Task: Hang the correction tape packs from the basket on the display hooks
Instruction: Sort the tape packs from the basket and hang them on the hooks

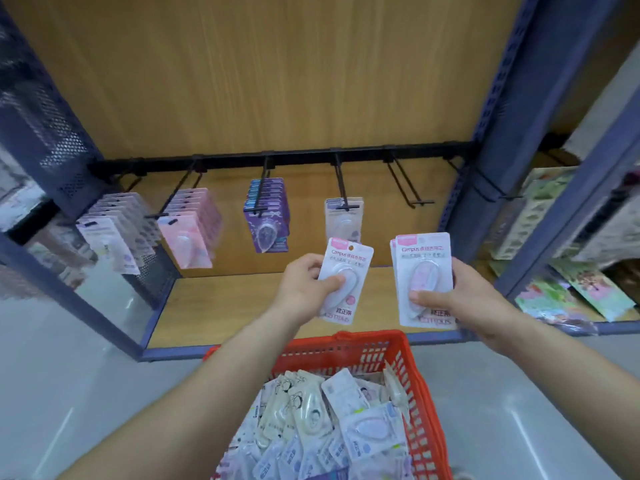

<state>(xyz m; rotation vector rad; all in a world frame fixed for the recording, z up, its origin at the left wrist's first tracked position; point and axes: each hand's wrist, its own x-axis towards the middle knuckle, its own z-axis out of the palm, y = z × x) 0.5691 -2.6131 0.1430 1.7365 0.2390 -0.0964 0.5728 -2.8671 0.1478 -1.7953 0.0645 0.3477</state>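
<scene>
My left hand (304, 289) grips one white-and-pink correction tape pack (346, 268) by its blister. My right hand (464, 299) holds a small stack of the same packs (424, 271), thumb on the front. Both are raised just below the fourth display hook (343, 188), where a pale pack (344, 216) hangs. The red basket (381, 351) below my arms is full of mixed packs (329, 427). The hook on the right (407, 188) is bare. Hooks to the left carry purple packs (266, 216), pink packs (194, 230) and pale lilac packs (117, 233).
A black rail (294, 157) on the wooden back panel carries the hooks. A wooden shelf board (225, 306) lies beneath them. Blue uprights (502, 133) frame the bay. The neighbouring bay on the right holds colourful paper packets (581, 292). Grey floor surrounds the basket.
</scene>
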